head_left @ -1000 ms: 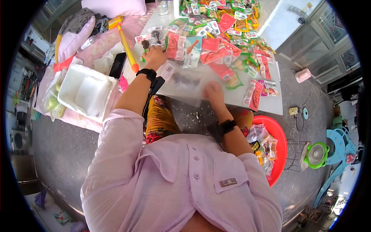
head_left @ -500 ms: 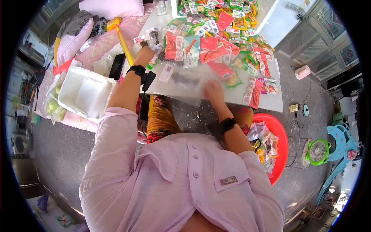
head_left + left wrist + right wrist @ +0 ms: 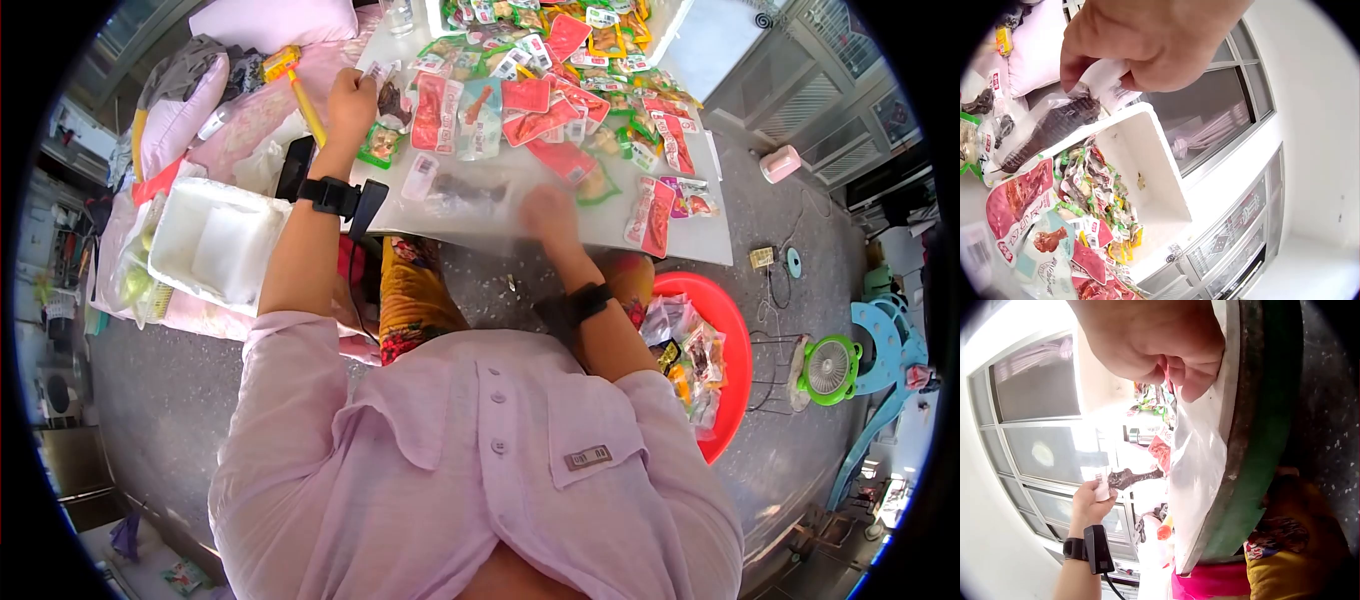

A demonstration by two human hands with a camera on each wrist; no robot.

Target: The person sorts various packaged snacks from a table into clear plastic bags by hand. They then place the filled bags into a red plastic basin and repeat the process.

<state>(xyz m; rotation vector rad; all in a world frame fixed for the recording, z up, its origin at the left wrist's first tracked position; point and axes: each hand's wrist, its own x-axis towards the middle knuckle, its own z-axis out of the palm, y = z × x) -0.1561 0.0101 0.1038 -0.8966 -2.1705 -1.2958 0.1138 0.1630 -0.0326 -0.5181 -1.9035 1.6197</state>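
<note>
My left hand [image 3: 352, 108] pinches one end of a clear packet of dark meat [image 3: 1054, 125], held up at the table's far left. In the right wrist view that packet [image 3: 1132, 478] stretches sideways from the fingers. A green-edged packet [image 3: 381, 145] lies just below the left hand. My right hand [image 3: 550, 215], blurred in the head view, rests at the table's near edge with its fingers loosely curled. Beside it lies a clear plastic bag [image 3: 1200, 456]. Another clear packet with dark contents [image 3: 465, 187] lies between the two hands.
Several red and green food packets [image 3: 540, 128] cover the table [image 3: 690, 235], with more in a white foam box [image 3: 1160, 187] at the back. An empty-looking foam box [image 3: 215, 240] stands on the bed at left. A red basin [image 3: 735, 340] with packets sits on the floor at right.
My left hand has moved from among the packets to the far left and lifted up the packet of dark meat. The right hand has stayed by the table's near edge.
</note>
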